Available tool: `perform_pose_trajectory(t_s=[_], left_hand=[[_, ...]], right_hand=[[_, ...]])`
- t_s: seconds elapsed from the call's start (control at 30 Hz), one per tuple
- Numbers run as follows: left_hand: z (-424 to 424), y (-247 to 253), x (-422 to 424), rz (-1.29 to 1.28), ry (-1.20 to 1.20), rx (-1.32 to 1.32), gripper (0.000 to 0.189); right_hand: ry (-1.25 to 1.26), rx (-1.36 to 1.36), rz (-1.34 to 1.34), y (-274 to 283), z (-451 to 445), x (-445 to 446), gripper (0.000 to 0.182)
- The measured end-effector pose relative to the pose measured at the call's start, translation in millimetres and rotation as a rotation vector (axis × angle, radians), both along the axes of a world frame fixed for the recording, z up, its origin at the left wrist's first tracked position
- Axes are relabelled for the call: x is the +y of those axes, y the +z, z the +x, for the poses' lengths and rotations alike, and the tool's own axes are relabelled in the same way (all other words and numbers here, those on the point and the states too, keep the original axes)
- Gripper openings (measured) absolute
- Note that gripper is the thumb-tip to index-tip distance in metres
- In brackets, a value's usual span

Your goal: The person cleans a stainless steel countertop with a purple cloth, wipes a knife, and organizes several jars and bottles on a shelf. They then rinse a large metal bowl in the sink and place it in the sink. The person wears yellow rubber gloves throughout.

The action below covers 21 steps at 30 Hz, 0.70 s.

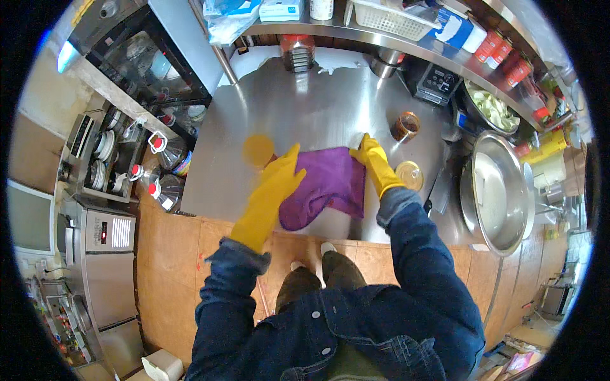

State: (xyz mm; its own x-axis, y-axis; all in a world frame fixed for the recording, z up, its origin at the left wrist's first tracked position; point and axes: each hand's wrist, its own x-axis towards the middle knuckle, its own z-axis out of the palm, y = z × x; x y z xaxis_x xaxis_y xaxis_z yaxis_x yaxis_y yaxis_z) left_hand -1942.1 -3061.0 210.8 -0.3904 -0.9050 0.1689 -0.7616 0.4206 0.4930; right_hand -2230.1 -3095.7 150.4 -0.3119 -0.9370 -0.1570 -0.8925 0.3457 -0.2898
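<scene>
Both of my hands wear yellow rubber gloves over a steel worktable [228, 181]. A purple cloth [329, 176] lies partly spread between them, its lower left part rounded and folded. My right hand [369, 152] grips the cloth's upper right corner. Along its upper left edge is my left hand [286, 171], fingers pointing away from me; whether it pinches the cloth is unclear. Beyond the left fingertips sits a round yellow-orange thing [259, 150], blurred. An open-looking glass jar with dark contents [405, 126] and a round gold lid [409, 175] are by my right hand.
To the right lie a cleaver [444, 190] and a large steel basin [495, 195]. A red-lidded jar [298, 53] stands at the back, under a steel shelf [333, 29] with boxes and a basket. Beyond the left edge, large plastic bottles [169, 152] stand low down.
</scene>
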Motion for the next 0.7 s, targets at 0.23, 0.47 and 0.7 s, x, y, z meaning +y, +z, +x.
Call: perform_pose_trajectory(t_s=[0.23, 0.47, 0.7], left_hand=[[-53.4, -60.2, -58.2, 0.213, 0.027, -0.468, 0.041], [2.0, 100.2, -14.5, -0.263, -0.157, -0.239, 0.012], [16.9, 71.4, 79.8, -0.333, -0.305, -0.251, 0.006]], right_hand=[[0.266, -0.154, 0.349, 56.8, -12.1, -0.3, 0.019], [0.497, -0.273, -0.110, 232.4, -11.7, 55.6, 0.017], [0.418, -0.652, -0.141, 158.7, -15.2, 183.4, 0.020]])
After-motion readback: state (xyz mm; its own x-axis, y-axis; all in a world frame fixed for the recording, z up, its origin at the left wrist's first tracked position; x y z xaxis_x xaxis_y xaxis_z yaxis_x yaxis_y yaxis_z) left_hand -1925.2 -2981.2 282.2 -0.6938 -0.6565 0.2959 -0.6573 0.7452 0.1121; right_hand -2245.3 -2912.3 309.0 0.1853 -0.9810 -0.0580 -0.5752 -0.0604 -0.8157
